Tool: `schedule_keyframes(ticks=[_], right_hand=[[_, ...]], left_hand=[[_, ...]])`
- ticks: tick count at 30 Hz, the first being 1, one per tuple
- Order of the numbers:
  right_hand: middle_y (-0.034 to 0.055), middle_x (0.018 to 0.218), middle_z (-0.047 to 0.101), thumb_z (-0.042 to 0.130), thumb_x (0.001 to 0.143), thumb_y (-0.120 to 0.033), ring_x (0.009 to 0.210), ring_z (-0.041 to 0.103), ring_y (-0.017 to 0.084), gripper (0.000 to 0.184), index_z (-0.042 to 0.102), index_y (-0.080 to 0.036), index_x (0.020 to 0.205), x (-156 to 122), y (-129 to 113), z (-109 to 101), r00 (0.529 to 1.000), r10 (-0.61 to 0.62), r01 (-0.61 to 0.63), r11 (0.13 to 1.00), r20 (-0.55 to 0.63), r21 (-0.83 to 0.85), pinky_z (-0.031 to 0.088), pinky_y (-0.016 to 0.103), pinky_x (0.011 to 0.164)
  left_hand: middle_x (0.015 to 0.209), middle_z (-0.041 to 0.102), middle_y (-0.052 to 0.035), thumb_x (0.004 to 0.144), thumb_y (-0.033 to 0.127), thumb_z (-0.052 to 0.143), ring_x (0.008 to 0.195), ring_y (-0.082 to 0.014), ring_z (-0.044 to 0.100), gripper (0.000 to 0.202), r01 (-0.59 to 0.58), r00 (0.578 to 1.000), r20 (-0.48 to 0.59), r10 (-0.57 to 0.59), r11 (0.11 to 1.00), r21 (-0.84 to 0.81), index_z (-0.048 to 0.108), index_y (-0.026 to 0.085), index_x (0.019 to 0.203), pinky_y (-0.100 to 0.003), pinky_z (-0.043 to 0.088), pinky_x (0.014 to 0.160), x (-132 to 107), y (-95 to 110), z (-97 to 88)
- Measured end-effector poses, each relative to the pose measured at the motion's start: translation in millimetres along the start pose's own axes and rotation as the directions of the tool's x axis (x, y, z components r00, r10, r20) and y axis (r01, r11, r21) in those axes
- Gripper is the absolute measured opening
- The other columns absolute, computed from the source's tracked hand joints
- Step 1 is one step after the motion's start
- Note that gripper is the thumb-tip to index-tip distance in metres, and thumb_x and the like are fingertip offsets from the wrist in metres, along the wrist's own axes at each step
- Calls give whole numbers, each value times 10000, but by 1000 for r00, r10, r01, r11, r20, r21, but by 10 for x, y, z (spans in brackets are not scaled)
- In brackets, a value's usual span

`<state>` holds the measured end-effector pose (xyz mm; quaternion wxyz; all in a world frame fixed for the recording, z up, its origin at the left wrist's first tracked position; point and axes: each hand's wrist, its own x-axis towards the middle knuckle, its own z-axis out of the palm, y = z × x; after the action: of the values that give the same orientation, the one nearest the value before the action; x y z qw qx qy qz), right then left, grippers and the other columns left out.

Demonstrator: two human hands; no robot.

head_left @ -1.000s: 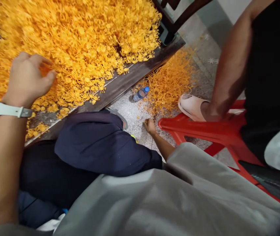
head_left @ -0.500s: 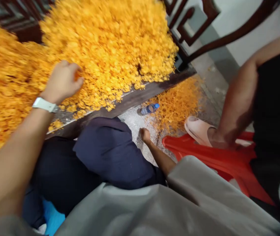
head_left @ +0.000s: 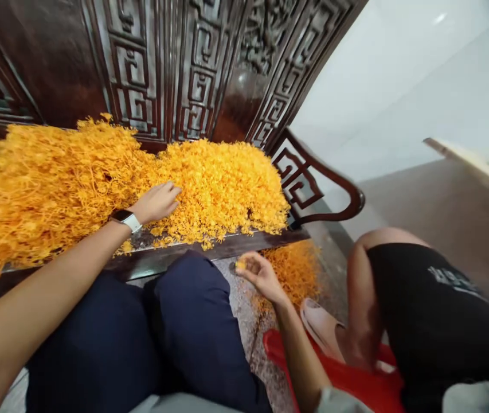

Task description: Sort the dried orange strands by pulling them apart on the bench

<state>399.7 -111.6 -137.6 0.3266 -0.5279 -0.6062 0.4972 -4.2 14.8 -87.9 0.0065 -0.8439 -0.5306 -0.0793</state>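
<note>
My left hand [head_left: 157, 202], with a white watch on the wrist, lies on a big heap of small orange plastic pieces [head_left: 210, 183] spread over a dark wooden bench [head_left: 227, 244]; its fingers are loosely stretched over the pieces. Lower down, past my right knee, my right hand [head_left: 259, 274] pinches a small orange piece [head_left: 240, 264] between thumb and fingertips. My dark blue trousers [head_left: 175, 332] fill the lower middle.
A carved dark wood backrest [head_left: 175, 63] and curved armrest [head_left: 321, 189] bound the bench. More orange pieces lie in a pile on the floor [head_left: 296, 269]. Another person in black shorts [head_left: 425, 310] sits at the right on a red plastic stool [head_left: 356, 384], wearing a pale slipper [head_left: 319, 327].
The view has tilted up from the floor to the bench back. My right hand rose from the floor holding an orange piece. My left hand stayed on the heap.
</note>
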Motion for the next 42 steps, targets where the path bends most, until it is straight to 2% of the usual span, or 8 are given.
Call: schedule_keyframes(ticks=[7,10,14,21,26,30,35,42], right_hand=[[86,1361,688,799,889,-430,1188,691,224,339,725,-288,1188,1511,-1867,167,868,-448,471,879,-212,69,593,433,1038],[103,1114,731,750,872,-497,987,691,217,343,697,-215,1058,1818,-1883,385,830,-444,439,893,-337,-96,605,395,859],[55,845,705,782,820,-498,767,649,182,324,691,-202,916,1852,-1734,809,889,-440,423,896,-128,-137,558,339,712],[74,992,732,822,836,-438,936,638,221,279,738,-195,943,2284,-2105,2261,785,-492,609,728,377,-316,519,423,992],[1,819,632,872,697,-254,874,549,192,269,620,-211,780,2625,-2111,2981,880,-369,449,850,298,-274,488,410,1055],[-8,764,565,605,891,-302,828,577,180,196,447,-242,792,2733,-1975,2898,940,-306,325,938,148,-123,552,384,908],[14,910,662,523,948,-357,862,674,163,173,386,-262,899,2708,-1932,2503,954,-275,257,955,116,151,585,364,859],[21,992,708,570,960,-239,849,688,140,186,391,-263,916,2777,-1939,2216,973,-224,217,786,-62,579,596,340,874]], left_hand=[[1117,687,-184,1040,284,479,1034,-318,680,309,5,999,-48,-2,998,61,712,139,1183,-425,517,877,-254,-170,20],[1106,707,-178,1026,224,499,1025,-306,675,270,-3,995,-104,13,996,94,745,160,1117,-421,492,862,-391,-174,24],[1152,714,-213,989,143,516,1096,-334,654,275,-20,992,-122,38,989,149,765,133,1107,-454,449,910,-566,-199,67],[1110,755,-214,965,68,558,1088,-315,673,246,-124,989,-71,132,987,103,786,133,1029,-447,430,969,-689,-250,161],[1122,772,-208,907,65,631,1064,-302,706,233,-140,987,-60,146,986,93,802,125,1054,-428,472,965,-733,-306,26],[1061,749,-246,1014,181,458,1055,-364,689,353,47,983,-184,-27,993,107,770,72,1140,-494,491,909,-886,-488,-168],[1656,421,-310,1009,386,509,1477,-470,431,698,539,741,-393,-544,832,-133,413,65,1621,-616,359,1152,-961,-610,-257],[1788,191,-257,911,626,633,1582,-500,293,983,572,758,-204,-620,781,-249,299,157,1709,-687,251,1243,-794,-626,-284]])
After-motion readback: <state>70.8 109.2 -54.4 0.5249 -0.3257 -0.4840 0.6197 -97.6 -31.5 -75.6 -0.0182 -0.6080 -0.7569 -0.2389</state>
